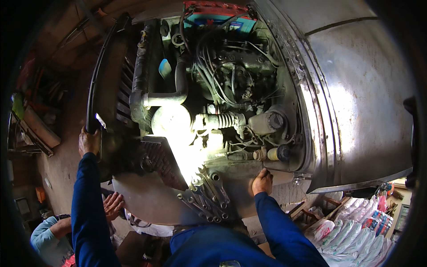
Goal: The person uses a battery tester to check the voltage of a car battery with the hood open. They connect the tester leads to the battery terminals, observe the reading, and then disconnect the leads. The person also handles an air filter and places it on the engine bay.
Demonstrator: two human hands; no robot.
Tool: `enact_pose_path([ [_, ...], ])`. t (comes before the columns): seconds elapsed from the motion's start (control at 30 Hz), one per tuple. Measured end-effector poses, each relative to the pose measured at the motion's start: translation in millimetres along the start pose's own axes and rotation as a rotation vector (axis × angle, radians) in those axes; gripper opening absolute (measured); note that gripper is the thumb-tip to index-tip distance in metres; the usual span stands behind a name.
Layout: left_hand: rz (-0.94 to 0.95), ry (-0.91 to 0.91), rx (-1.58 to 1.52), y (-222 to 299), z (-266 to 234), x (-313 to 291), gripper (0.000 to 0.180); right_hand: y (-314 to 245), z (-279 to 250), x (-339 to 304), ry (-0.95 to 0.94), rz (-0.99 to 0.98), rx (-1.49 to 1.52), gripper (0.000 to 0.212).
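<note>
I am leaning over an open engine bay. My left hand (89,142) is closed round the dark front edge (94,93) of the car, beside a small bright strip (101,120). With its fingers curled, my right hand (262,182) grips the near fender's edge (281,176). Between my arms, several metal wrenches (209,196) lie in a loose pile on the fender (142,202). A dark ribbed rectangular part (164,162) sits tilted to their left. Strong light washes out the parts beside the round air cleaner housing (171,119). Neither hand touches the wrenches.
A co-worker's hand (114,206) rests by the fender at lower left, below a light blue sleeve (46,238). Past the engine (244,62) stands a red and teal battery (218,22). Packed plastic bags (360,231) lie at lower right, below a metal panel (369,102).
</note>
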State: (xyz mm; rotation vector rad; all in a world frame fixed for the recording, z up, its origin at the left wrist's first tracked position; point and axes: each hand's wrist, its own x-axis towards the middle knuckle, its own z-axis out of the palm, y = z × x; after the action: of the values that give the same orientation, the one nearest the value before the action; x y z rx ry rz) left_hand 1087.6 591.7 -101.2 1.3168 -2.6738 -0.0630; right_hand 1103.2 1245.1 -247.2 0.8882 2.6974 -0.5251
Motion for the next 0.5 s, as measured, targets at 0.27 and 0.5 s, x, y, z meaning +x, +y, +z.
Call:
enact_pose_path([
  [0.27,-0.041,-0.091,-0.009,-1.3,1.3,4.6,0.072,6.6,11.2,1.5,0.089,-0.01,-0.01,0.058],
  [0.5,-0.031,-0.123,-0.062,-7.5,3.6,6.4,0.076,3.2,6.9,-0.4,0.047,0.011,-0.051,0.053],
])
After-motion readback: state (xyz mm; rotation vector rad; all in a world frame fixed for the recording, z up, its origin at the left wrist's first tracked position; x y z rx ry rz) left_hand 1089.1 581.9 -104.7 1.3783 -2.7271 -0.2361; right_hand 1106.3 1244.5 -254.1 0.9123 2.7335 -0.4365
